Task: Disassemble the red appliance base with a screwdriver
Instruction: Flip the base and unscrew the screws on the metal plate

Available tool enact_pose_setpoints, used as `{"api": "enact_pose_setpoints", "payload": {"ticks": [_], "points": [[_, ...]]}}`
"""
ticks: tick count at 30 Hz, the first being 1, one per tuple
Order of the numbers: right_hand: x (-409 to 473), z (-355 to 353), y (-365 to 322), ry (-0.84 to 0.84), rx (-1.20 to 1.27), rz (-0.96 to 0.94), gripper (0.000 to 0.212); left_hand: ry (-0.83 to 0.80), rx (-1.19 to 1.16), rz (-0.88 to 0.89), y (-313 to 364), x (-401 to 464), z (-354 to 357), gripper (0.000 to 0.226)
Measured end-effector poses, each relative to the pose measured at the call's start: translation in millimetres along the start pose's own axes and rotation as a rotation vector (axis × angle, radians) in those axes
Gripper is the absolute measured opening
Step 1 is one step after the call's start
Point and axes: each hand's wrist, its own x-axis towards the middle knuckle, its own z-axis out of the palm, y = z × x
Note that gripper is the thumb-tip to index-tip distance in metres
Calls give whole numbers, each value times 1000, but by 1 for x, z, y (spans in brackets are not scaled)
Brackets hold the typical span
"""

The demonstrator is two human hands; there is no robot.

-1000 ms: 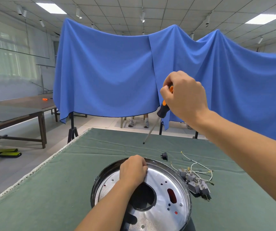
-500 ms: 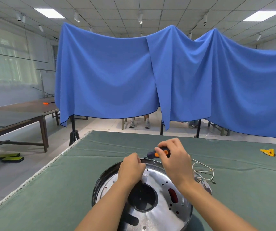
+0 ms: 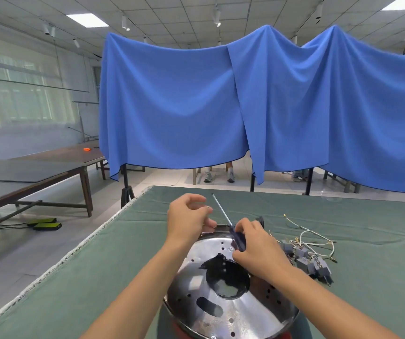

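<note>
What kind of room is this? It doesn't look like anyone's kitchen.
Probably a workshop or recording hall: blue cloth hung as a backdrop, long wooden tables, and a green-covered bench holding loose wired parts from the appliance base.

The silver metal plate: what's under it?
Under the silver metal plate, a strip of red base shows at its near rim. Through its round center hole only darkness shows; the interior is otherwise covered.

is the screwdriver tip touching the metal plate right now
Apart. The head view shows the screwdriver held in the right hand, its tip up over green cloth beyond the metal plate.
</note>
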Motion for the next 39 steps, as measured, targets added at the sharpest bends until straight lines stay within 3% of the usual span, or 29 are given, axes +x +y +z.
{"api": "enact_pose_setpoints", "payload": {"ticks": [3, 8, 12, 15, 20, 27, 32, 36, 39], "points": [[-1, 2, -3, -39, -98, -44, 30, 64, -55, -10, 6, -4, -35, 16], [9, 2, -16, -135, -154, 41, 30, 205, -94, -80, -14, -2, -87, 11], [13, 11, -17, -59, -201, 50, 25, 311, -75, -110, -50, 5, -116, 8], [15, 15, -13, -6, -167, 54, 25, 336, 114, -139, -86, 9, -128, 12], [19, 17, -8, 6, -104, 60, 28, 265, 668, -90, -106, 23, -121, 17], [20, 18, -7, -2, -60, 75, 27, 200, 947, -122, -113, 31, -110, 15], [18, 16, -9, -11, -43, 80, 27, 209, 890, -108, -113, 27, -112, 18], [17, 14, -11, -21, -41, 85, 25, 276, 542, -87, -98, 21, -112, 19], [15, 14, -11, -18, -16, 75, 20, 197, 401, -68, -71, 18, -96, 20]]}}
